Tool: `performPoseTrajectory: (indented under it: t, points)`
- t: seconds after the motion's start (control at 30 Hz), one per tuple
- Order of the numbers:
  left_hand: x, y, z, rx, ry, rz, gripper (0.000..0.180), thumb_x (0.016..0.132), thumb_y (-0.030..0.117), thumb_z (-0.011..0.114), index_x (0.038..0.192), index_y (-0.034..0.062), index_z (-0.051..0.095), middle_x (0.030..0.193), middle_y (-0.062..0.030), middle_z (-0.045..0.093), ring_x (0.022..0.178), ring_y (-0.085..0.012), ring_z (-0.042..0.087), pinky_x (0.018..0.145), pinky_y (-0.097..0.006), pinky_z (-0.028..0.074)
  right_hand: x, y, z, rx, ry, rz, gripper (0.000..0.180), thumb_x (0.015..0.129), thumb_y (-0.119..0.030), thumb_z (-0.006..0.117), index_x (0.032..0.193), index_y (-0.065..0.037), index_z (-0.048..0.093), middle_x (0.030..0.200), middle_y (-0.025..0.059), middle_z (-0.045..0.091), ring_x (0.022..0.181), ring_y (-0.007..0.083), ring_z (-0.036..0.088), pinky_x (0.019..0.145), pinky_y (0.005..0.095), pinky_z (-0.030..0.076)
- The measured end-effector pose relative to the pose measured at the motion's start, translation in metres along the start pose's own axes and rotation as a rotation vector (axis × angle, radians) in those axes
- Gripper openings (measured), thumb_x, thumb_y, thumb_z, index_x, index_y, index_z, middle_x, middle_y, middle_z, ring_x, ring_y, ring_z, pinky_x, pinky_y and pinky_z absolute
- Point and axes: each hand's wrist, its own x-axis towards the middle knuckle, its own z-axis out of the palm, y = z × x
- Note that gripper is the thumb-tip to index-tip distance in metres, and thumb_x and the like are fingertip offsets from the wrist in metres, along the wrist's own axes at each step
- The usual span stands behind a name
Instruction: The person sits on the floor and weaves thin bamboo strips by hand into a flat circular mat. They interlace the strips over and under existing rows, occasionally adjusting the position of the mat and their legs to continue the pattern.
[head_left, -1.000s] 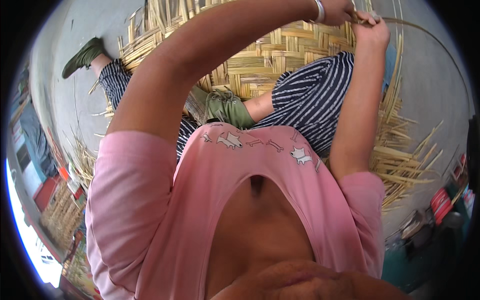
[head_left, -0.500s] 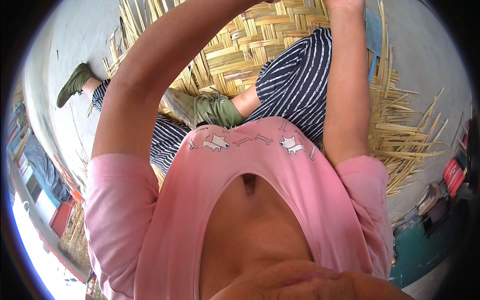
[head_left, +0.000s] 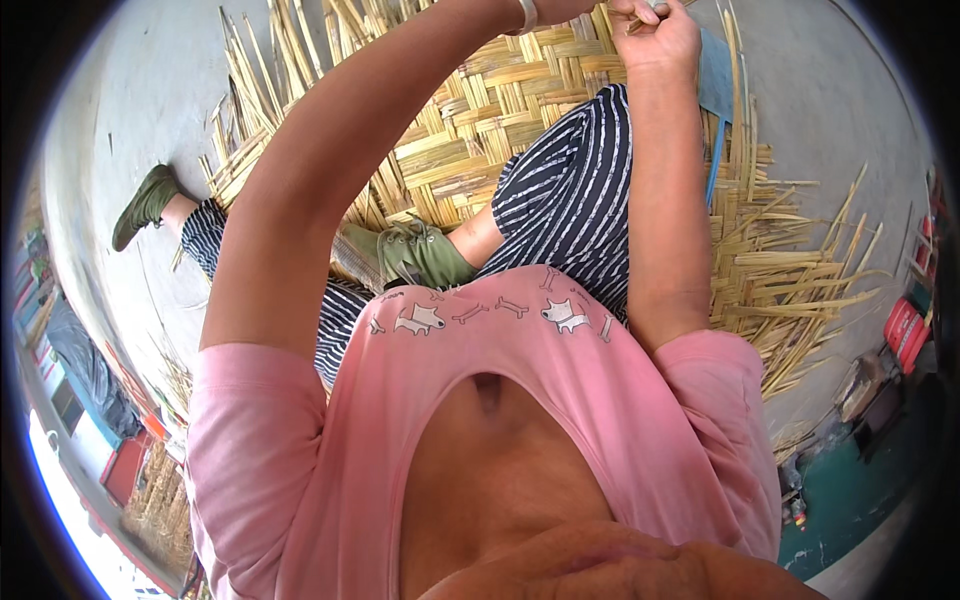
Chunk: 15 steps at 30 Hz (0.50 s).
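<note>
A large mat (head_left: 450, 150) woven from flat straw-coloured reed strips lies beneath my legs, its loose ends fanning out at both sides. Over its far part my two hands come close together at the top edge of the view. My right hand (head_left: 662, 38) is closed, fingers curled and pinched on what looks like a short piece of reed strip (head_left: 634, 26). My left hand (head_left: 562, 9), with a pale band at the wrist, reaches in from the left beside it. Its fingers are mostly cut off by the picture's edge.
My striped trouser leg (head_left: 575, 190) and green shoe (head_left: 430, 255) rest on the mat. Right of my right forearm lies a blue flat tool with a thin handle (head_left: 717, 160). Another green shoe (head_left: 145, 208) is at the left on the grey floor (head_left: 820, 110).
Both hands have come lower into view, and the right hand's curled fingers now show. The whole scene has shifted slightly down, with the mat's right side moving a little left.
</note>
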Motion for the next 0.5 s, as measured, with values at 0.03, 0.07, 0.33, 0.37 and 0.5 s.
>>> performPoseTrajectory:
  t: [0.03,0.07,0.33,0.37,0.5]
  points:
    - [-0.002,-0.002,-0.002,0.03,-0.027,0.04,0.028,0.09,0.021,0.067,0.106,-0.0002,0.074,0.098,-0.0229,0.075,0.093,-0.0348,0.073,0.085,-0.043,0.057,0.002,-0.002,0.0,-0.031,0.014,-0.022,0.033,0.111,-0.024,0.04,0.081,-0.014,0.05,0.062,-0.0015,0.049,0.05,0.015,0.047,0.059,0.0377,0.048]
    - [-0.004,-0.003,-0.003,0.059,-0.054,0.082,0.028,0.089,0.021,0.067,0.106,-0.0001,0.074,0.098,-0.0224,0.075,0.092,-0.034,0.073,0.084,-0.042,0.057,0.003,-0.004,-0.001,-0.063,0.028,-0.044,0.033,0.11,-0.025,0.04,0.082,-0.013,0.05,0.062,-0.0005,0.05,0.051,0.0156,0.048,0.059,0.0376,0.048]
    - [-0.009,0.019,-0.011,0.201,-0.005,0.176,0.024,0.092,0.024,0.064,0.102,0.0032,0.071,0.092,-0.0227,0.073,0.088,-0.04,0.071,0.078,-0.047,0.056,0.018,0.001,0.011,-0.006,0.046,-0.036,0.04,0.111,-0.032,0.038,0.083,-0.01,0.056,0.07,0.0062,0.06,0.063,0.0227,0.057,0.066,0.0401,0.051]
    - [-0.008,0.022,-0.01,0.252,-0.006,0.172,0.024,0.093,0.025,0.062,0.101,0.0037,0.071,0.092,-0.023,0.073,0.087,-0.0414,0.07,0.077,-0.048,0.056,0.019,0.0,0.01,0.006,0.028,-0.032,0.041,0.112,-0.032,0.037,0.084,-0.01,0.056,0.071,0.0065,0.06,0.063,0.0229,0.057,0.067,0.0409,0.051]
    - [-0.004,0.023,0.0,0.374,0.035,0.122,0.027,0.094,0.027,0.058,0.097,0.0035,0.07,0.089,-0.0243,0.072,0.086,-0.0451,0.069,0.077,-0.051,0.055,0.021,-0.001,0.008,0.002,0.026,-0.038,0.044,0.112,-0.034,0.034,0.083,-0.01,0.055,0.07,0.006,0.059,0.066,0.0235,0.057,0.071,0.0431,0.05]
